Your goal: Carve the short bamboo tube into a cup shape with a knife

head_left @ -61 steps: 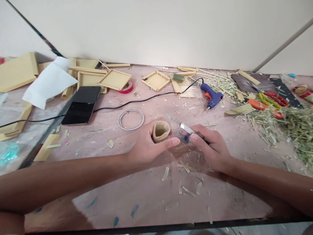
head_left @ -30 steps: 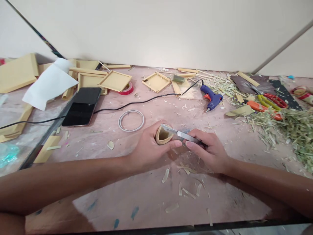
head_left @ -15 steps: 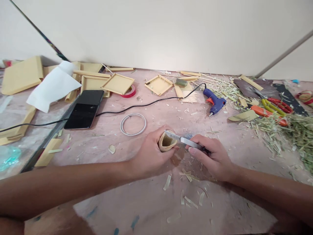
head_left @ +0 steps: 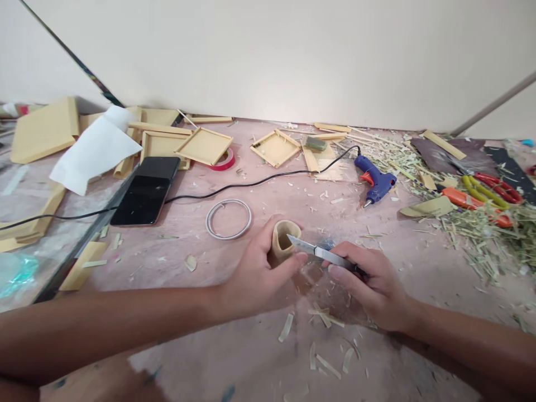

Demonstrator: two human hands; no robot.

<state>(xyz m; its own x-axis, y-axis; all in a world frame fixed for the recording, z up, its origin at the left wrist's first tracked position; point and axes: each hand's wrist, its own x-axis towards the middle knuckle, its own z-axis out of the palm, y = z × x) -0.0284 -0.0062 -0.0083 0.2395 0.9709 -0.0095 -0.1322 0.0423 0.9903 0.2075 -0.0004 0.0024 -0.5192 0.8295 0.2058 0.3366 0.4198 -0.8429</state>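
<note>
My left hand (head_left: 263, 271) is wrapped round a short, hollow, tan piece (head_left: 278, 255) that looks like a bamboo tube, its open end tilted up toward me. In my right hand (head_left: 372, 282) is a craft knife (head_left: 330, 256) with a grey handle. Its blade points left and lies across the near right side of the tube's mouth, close to my left thumb; whether it touches the rim I cannot tell. Pale shavings (head_left: 326, 317) lie on the table just below the hands. A roll of thin white tape (head_left: 208, 219) rests flat to the left of the tube.
A black phone (head_left: 144, 192) lies at left, by a black cable (head_left: 251, 181). Behind are shallow tan trays (head_left: 276, 148) and a red tape roll (head_left: 226, 162). At right are a blue glue gun (head_left: 379, 181), an orange cutter (head_left: 464, 198), red and yellow handled tools (head_left: 486, 190) and plant shreds (head_left: 498, 240).
The tube has been tipped more upright, and the left thumb now lies across its near side. The knife blade has dropped from the far rim to the near right of the mouth.
</note>
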